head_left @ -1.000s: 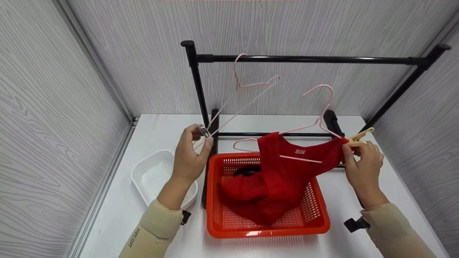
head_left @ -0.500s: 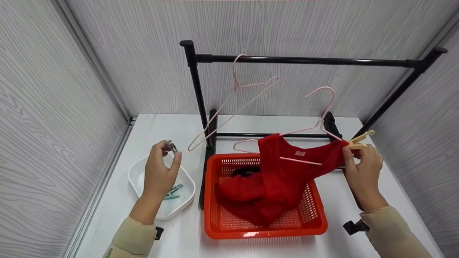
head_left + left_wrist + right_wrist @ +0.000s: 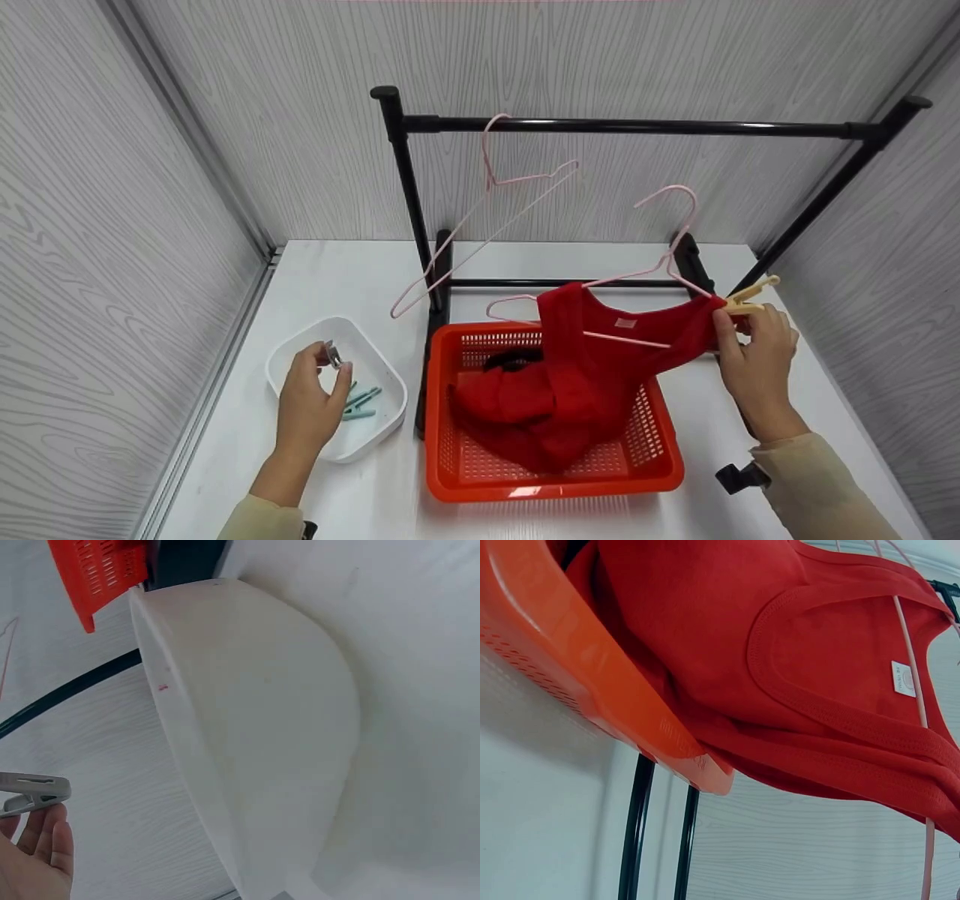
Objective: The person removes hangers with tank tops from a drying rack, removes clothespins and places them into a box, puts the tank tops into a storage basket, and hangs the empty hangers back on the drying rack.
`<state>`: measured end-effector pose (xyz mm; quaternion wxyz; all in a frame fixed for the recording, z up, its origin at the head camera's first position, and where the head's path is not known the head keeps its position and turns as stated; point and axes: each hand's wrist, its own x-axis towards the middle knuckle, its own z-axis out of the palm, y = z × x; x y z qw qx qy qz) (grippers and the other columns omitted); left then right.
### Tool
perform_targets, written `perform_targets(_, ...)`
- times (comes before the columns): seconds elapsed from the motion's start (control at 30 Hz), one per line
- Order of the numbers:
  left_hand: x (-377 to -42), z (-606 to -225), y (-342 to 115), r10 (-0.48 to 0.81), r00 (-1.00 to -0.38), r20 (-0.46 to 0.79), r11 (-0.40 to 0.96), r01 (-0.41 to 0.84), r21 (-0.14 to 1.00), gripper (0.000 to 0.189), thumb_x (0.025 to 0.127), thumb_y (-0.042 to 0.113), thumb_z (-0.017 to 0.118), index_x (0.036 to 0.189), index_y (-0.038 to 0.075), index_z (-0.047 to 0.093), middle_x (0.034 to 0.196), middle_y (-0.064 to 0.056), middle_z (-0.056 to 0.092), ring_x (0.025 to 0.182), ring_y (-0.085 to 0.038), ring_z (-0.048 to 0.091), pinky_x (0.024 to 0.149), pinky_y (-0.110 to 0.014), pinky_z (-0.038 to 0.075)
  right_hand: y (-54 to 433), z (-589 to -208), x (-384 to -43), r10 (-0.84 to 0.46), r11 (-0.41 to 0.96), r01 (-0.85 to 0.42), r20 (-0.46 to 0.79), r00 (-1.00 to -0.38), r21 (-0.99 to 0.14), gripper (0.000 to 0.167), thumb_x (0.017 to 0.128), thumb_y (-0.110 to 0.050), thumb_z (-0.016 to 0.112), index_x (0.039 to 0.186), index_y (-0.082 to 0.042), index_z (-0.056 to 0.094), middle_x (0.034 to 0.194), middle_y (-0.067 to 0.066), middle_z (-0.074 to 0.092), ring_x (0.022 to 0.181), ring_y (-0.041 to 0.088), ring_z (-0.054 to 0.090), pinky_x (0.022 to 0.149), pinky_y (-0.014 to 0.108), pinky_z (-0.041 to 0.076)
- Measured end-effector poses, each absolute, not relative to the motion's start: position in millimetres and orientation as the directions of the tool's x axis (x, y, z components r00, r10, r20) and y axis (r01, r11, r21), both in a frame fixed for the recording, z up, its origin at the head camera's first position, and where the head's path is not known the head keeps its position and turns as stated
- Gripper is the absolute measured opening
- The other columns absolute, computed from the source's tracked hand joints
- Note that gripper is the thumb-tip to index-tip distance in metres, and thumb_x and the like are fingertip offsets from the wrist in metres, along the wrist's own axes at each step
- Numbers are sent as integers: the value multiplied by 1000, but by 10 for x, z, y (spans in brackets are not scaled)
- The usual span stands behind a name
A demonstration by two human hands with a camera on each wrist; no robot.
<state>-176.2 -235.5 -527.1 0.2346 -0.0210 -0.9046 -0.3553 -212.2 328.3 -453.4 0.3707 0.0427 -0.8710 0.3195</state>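
Observation:
Over the white dish [image 3: 386, 427], my left hand [image 3: 307, 401] pinches a grey clothespin [image 3: 334, 355] between thumb and fingers. The left wrist view shows that clothespin [image 3: 36, 787] beside the dish's wall [image 3: 255, 705]. Several green clothespins [image 3: 361, 402] lie in the dish. My right hand [image 3: 759, 367] pinches the right shoulder strap of a red tank top [image 3: 592, 375], close to a yellow clothespin [image 3: 742, 306] at that strap. A pink hanger [image 3: 630, 276] runs through the top; its left end sticks out. The tank top's lower part sits in the orange basket [image 3: 555, 491].
Behind the basket stands a black clothes rack [image 3: 637, 127]. A second pink hanger [image 3: 487, 180] hangs from its bar at the left, with no garment on it. Something black [image 3: 517, 358] lies at the back of the basket. Grey panels [image 3: 150, 225] enclose the white table.
My left hand has come away from the hanging hanger, moving down and left to the dish with the grey clothespin. The right hand and tank top have stayed nearly still.

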Motion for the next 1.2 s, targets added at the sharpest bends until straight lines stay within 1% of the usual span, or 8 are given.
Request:
perform_targets(0.2,-1720,-5474,-2440,-86,-943,322,804,125,581,47,99,23,64,132,-7,48,118,-21,60,112,-37,59,97,-51,48,3279,-4536,-2113,165,793,-303,665,-729,-529,27,98,-23,64,101,4,64,92,20,59,92,27,49,83,47,25)
perform_targets(0.3,-1708,-5550,-2464,-55,-963,265,835,101,541,48,98,23,64,132,-8,48,115,-22,60,108,-38,61,93,-51,50,3276,-4530,-2113,165,791,-309,671,-723,-528,25,98,-22,64,101,3,64,91,19,59,92,27,50,83,45,25)
perform_targets(0.47,-1690,-5623,-2460,-24,-987,161,876,56,480,47,97,24,64,130,-7,51,110,-21,61,100,-36,64,86,-50,52,3280,-4531,-2119,166,791,-311,674,-720,-527,23,97,-20,65,100,2,65,90,19,59,91,24,49,82,43,25)
perform_targets(0.63,-1672,-5641,-2463,1,-997,71,923,28,384,45,95,23,65,128,-6,54,108,-21,63,97,-38,66,84,-51,54,3281,-4544,-2123,164,794,-313,680,-715,-521,22,96,-19,67,99,2,65,88,18,59,89,21,48,81,42,25)
perform_targets(0.77,-1641,-5644,-2470,16,-999,37,949,27,314,46,93,21,68,126,-7,56,104,-22,64,91,-38,66,79,-51,55,3276,-4549,-2129,156,798,-324,693,-704,-509,22,96,-19,67,99,3,65,86,18,58,86,23,48,80,41,26)
perform_targets(0.9,-1620,-5666,-2477,22,-999,27,962,28,270,46,91,21,71,124,-7,57,99,-20,63,86,-37,66,76,-51,54,3269,-4550,-2135,153,796,-328,693,-704,-509,23,96,-20,67,98,2,65,86,18,58,87,23,47,80,41,26)
perform_targets(1.03,-1623,-5686,-2480,39,-999,25,971,43,236,47,90,21,72,124,-8,58,100,-21,63,86,-37,65,77,-53,54,3262,-4555,-2135,155,797,-321,687,-710,-511,24,97,-21,66,98,3,65,86,18,57,87,24,48,80,43,26)
perform_targets(1.2,-1632,-5692,-2479,61,-998,-7,976,59,211,46,89,21,72,122,-8,58,100,-23,64,88,-39,65,79,-54,53,3254,-4561,-2137,147,800,-317,678,-720,-510,21,96,-19,66,99,2,65,87,18,58,89,26,50,81,45,26)
